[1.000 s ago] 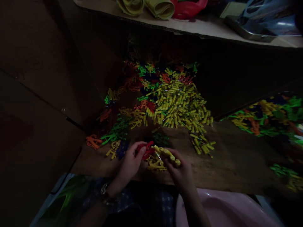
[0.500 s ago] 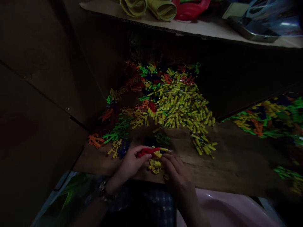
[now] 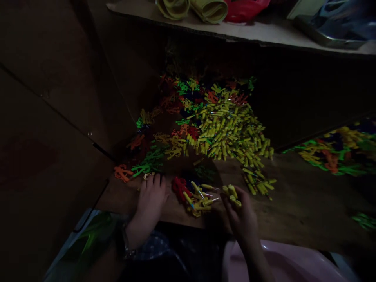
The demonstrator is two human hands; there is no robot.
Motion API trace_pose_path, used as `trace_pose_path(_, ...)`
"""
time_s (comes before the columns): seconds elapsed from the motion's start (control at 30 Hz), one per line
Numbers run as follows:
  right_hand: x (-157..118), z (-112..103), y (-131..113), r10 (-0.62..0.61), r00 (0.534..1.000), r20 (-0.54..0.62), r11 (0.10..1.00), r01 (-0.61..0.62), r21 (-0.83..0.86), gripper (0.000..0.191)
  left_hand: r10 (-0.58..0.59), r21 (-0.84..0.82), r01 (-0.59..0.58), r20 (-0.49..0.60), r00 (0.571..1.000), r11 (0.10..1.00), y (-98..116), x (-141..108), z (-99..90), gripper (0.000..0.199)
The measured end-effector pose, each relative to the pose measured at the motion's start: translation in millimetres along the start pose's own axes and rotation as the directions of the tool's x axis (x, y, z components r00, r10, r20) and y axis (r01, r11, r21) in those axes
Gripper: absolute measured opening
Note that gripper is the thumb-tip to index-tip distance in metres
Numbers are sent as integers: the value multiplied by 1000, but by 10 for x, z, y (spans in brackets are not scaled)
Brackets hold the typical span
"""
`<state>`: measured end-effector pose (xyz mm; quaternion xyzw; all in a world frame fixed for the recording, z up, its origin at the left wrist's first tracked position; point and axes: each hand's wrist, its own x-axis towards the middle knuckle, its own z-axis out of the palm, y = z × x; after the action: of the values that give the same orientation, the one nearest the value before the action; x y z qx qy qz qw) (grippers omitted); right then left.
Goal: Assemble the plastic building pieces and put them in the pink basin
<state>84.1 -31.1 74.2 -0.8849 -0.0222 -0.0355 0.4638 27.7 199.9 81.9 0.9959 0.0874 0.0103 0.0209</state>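
Note:
My left hand (image 3: 152, 197) lies palm down, fingers stretched out over small yellow plastic figures (image 3: 147, 176) at the left; most of these are hidden under it. To the right, my right hand (image 3: 242, 213) is closed around several short yellow tubes (image 3: 232, 194), whose ends poke out between thumb and fingers. Between the hands, a red plastic figure (image 3: 179, 188) rests on the wooden board. Beside it is a loose cluster of yellow tubes (image 3: 202, 201), some with clear thin tips, on top of yellow pieces.
A large heap of yellow tubes (image 3: 232, 125) spreads behind. Green figures (image 3: 149, 160) and orange figures (image 3: 122, 173) lie at the left, more coloured figures (image 3: 337, 149) at the right. A pink basin (image 3: 282, 254) stands below the board (image 3: 299, 203). A cardboard-covered shelf (image 3: 249, 35) overhangs.
My left hand has let go of the red figure and moved left onto the yellow figures. My right hand has shifted right and now holds several yellow tubes. More tubes show in the middle.

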Motion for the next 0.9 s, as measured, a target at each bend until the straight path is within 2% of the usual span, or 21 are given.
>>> trace_pose_path(0.07,-8,22,-60,5,1000,15,992,-6,127,39,10,46,-9,-20,1000,999,-20,-28,125,38)
trace_pose_path(0.13,-24,45,-123,-13,994,104,979,-8,205,34,32,-29,-34,-95,995,999,-60,-24,257,38)
trace_pose_path(0.2,-44,59,-179,-46,979,201,978,3,209,27,35,-216,-77,-191,981,973,-121,6,345,34)
trace_pose_path(0.23,-54,65,-205,-69,970,235,980,23,196,24,1,-341,-83,-232,973,936,-153,26,364,31)
trace_pose_path(0.3,-74,81,-260,-106,958,268,982,60,177,23,-150,-624,-30,-233,961,781,-198,66,351,30)
trace_pose_path(0.33,-83,93,-292,-111,955,276,981,62,181,25,-248,-765,30,-170,954,643,-204,81,323,29)
trace_pose_path(0.37,-90,110,-329,-105,954,281,979,50,196,29,-338,-886,102,-65,939,453,-195,91,283,28)
trace_pose_path(0.4,-96,130,-369,-87,955,282,975,24,220,32,-394,-961,170,73,916,217,-172,95,235,28)
trace_pose_path(0.47,-100,172,-458,-46,960,274,962,-31,271,35,-379,-930,258,344,859,-262,-87,87,127,28)
trace_pose_path(0.5,-100,191,-502,-31,961,274,957,-50,286,33,-328,-859,278,435,838,-429,-33,76,72,29)
trace_pose_path(0.53,-99,207,-543,-20,961,277,955,-64,291,31,-270,-798,297,487,830,-525,22,62,21,30)
trace_pose_path(0.57,-98,218,-579,-14,957,288,956,-72,284,27,-225,-770,317,505,834,-554,74,47,-23,32)
trace_pose_path(0.6,-98,224,-606,-12,954,301,960,-73,269,25,-195,-779,333,495,847,-532,119,33,-58,33)
trace_pose_path(0.7,-112,224,-631,4,955,296,966,-80,246,26,-193,-883,322,401,896,-340,191,-2,-103,31)
trace_pose_path(0.8,-139,215,-580,26,973,229,975,-75,208,28,-208,-926,324,361,909,-194,194,-22,-98,33)
trace_pose_path(0.9,-168,212,-508,-105,981,163,992,91,91,22,-183,-932,340,358,915,-124,187,-33,-100,36)
